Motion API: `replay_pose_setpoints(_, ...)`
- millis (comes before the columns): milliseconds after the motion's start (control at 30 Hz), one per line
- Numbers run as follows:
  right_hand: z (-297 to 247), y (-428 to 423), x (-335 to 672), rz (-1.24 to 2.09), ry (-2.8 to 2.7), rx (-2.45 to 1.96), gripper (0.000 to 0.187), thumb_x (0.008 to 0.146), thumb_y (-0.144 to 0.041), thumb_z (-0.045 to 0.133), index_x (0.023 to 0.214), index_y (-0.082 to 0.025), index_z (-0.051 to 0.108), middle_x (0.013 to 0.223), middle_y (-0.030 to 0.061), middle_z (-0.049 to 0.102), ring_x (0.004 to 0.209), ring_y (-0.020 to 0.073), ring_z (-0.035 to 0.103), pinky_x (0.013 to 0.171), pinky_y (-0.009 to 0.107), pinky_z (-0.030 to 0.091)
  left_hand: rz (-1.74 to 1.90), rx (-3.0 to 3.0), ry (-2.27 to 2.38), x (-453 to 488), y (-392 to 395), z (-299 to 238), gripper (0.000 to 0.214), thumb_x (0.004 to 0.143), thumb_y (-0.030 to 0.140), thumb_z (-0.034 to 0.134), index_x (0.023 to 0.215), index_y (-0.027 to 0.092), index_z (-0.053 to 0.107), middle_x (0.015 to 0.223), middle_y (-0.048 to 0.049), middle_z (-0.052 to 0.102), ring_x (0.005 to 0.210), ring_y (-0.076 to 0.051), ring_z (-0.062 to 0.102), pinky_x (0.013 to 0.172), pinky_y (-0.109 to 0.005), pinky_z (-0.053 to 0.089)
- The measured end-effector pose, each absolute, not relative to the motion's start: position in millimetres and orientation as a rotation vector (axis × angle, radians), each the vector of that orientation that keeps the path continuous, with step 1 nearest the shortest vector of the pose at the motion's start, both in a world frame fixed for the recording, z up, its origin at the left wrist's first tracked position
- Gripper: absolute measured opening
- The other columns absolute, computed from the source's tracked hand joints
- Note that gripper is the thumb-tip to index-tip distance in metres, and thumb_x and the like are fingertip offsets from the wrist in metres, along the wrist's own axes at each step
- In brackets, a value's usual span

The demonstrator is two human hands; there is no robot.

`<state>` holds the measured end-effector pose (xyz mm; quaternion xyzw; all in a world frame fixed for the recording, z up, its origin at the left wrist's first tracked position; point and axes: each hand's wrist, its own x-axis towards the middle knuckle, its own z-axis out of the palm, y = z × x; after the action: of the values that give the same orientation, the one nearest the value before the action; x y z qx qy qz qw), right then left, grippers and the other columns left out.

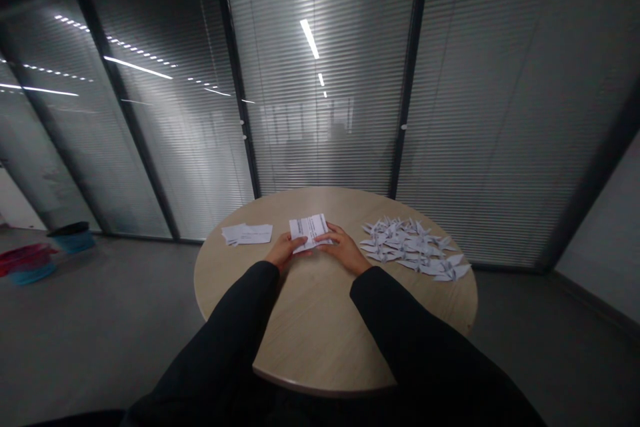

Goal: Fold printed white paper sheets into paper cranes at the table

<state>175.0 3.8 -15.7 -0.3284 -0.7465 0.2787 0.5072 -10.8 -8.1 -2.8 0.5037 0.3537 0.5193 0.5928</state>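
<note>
My left hand (285,250) and right hand (341,248) grasp a folded printed sheet (309,232) at 12 o'clock on the round surface (320,310); paper cranes (414,247) at 2, paper slips (247,234) at 10.

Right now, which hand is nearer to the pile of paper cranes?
Right hand. The right hand is just beside the pile of paper cranes, without touching it. The left hand is farther away, on the opposite side of the folded printed paper.

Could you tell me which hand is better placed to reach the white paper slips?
Left, I'd judge: the left hand is nearer the flat white paper slips, while the right hand lies farther off, across the folded white printed sheet both hands touch.
</note>
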Motion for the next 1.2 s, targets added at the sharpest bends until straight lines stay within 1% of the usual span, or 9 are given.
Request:
replay_pose_setpoints(167, -11.8, 1.2, 172.3, 0.73, -1.712, -0.756, 0.028, 0.063, -0.042, 0.073, 0.081, -0.021, 0.072, 0.121, 0.0084, 0.054, 0.115, 0.0237, 0.049, 0.099, 0.038, 0.037, 1.143, 1.199, 0.787, -11.9, -10.8, -2.9, 0.028, 0.071, 0.011, 0.065, 0.099, 0.005, 0.064, 0.11, -0.019, 0.064, 0.089, -0.024, 0.065, 0.067, -0.032, 0.056)
replay_pose_setpoints(333, -5.7, -4.8, 171.8, 0.863, -1.669, -0.75, 0.031, 0.064, -0.045, 0.07, 0.08, -0.018, 0.071, 0.098, 0.007, 0.067, 0.096, 0.0221, 0.06, 0.084, 0.034, 0.046, 1.065, 1.177, 0.762, -11.0, -10.2, -2.4, 0.034, 0.073, 0.015, 0.065, 0.105, 0.004, 0.062, 0.107, -0.0221, 0.064, 0.085, -0.025, 0.067, 0.063, -0.03, 0.056)
replay_pose_setpoints(433, -4.8, -6.3, 172.7, 0.94, -1.588, -0.837, 0.036, 0.062, -0.044, 0.07, 0.083, -0.015, 0.07, 0.087, 0.0067, 0.07, 0.082, 0.0221, 0.063, 0.076, 0.034, 0.048, 1.038, 1.199, 0.733, -10.0, -10.5, -3.0, 0.038, 0.073, 0.019, 0.067, 0.107, 0.005, 0.061, 0.108, -0.0224, 0.063, 0.085, -0.027, 0.067, 0.062, -0.03, 0.056)
replay_pose_setpoints(567, -5.6, -4.5, 174.2, 0.915, -1.525, -0.901, 0.034, 0.061, -0.042, 0.071, 0.077, -0.012, 0.068, 0.077, 0.0068, 0.07, 0.072, 0.0209, 0.063, 0.069, 0.032, 0.047, 1.004, 1.238, 0.696, -8.8, -11.3, -3.8, 0.042, 0.071, 0.023, 0.069, 0.108, 0.006, 0.061, 0.108, -0.0227, 0.063, 0.085, -0.028, 0.067, 0.061, -0.031, 0.055)
replay_pose_setpoints(867, -9.2, 1.4, 172.0, 0.89, -1.472, -0.828, 0.033, 0.055, -0.041, 0.073, 0.073, -0.017, 0.059, 0.074, 0.0023, 0.068, 0.07, 0.0186, 0.062, 0.067, 0.031, 0.048, 0.896, 1.308, 0.696, -6.4, -10.6, -8.0, 0.038, 0.077, 0.03, 0.063, 0.106, 0.007, 0.06, 0.099, -0.0225, 0.066, 0.084, -0.026, 0.066, 0.063, -0.032, 0.054)
replay_pose_setpoints(967, -10.5, 1.7, 172.5, 0.877, -1.46, -0.826, 0.035, 0.057, -0.038, 0.073, 0.081, -0.018, 0.056, 0.072, 0.001, 0.066, 0.066, 0.0167, 0.061, 0.064, 0.029, 0.048, 0.959, 1.281, 0.688, -4.4, -12.2, -4.5, 0.045, 0.08, 0.04, 0.056, 0.112, 0.008, 0.057, 0.106, -0.0213, 0.063, 0.087, -0.027, 0.065, 0.063, -0.034, 0.055)
replay_pose_setpoints(1067, -10.9, 1.0, 173.9, 0.849, -1.469, -0.858, 0.046, 0.06, -0.036, 0.072, 0.099, -0.018, 0.054, 0.071, 0.0001, 0.066, 0.063, 0.0152, 0.06, 0.061, 0.028, 0.047, 1.093, 1.234, 0.644, -4.1, -16.0, 1.7, 0.057, 0.081, 0.053, 0.048, 0.123, 0.014, 0.05, 0.112, -0.0178, 0.059, 0.094, -0.026, 0.061, 0.064, -0.035, 0.055)
replay_pose_setpoints(1133, -10.7, 0.9, 174.7, 0.837, -1.469, -0.875, 0.056, 0.06, -0.035, 0.072, 0.109, -0.018, 0.051, 0.072, 0.0003, 0.066, 0.062, 0.0152, 0.06, 0.06, 0.027, 0.047, 1.146, 1.259, 0.656, -4.9, -18.1, 4.6, 0.066, 0.077, 0.052, 0.057, 0.133, 0.024, 0.038, 0.113, -0.0129, 0.057, 0.093, -0.023, 0.06, 0.066, -0.035, 0.055)
replay_pose_setpoints(1200, -10.4, 1.0, 175.2, 0.826, -1.457, -0.89, 0.062, 0.06, -0.035, 0.072, 0.115, -0.018, 0.048, 0.071, 0.0, 0.066, 0.061, 0.0154, 0.061, 0.06, 0.027, 0.047, 1.162, 1.347, 0.673, -5.7, -18.4, 5.0, 0.081, 0.069, 0.044, 0.068, 0.138, 0.029, 0.028, 0.112, -0.01, 0.056, 0.091, -0.021, 0.059, 0.069, -0.035, 0.055)
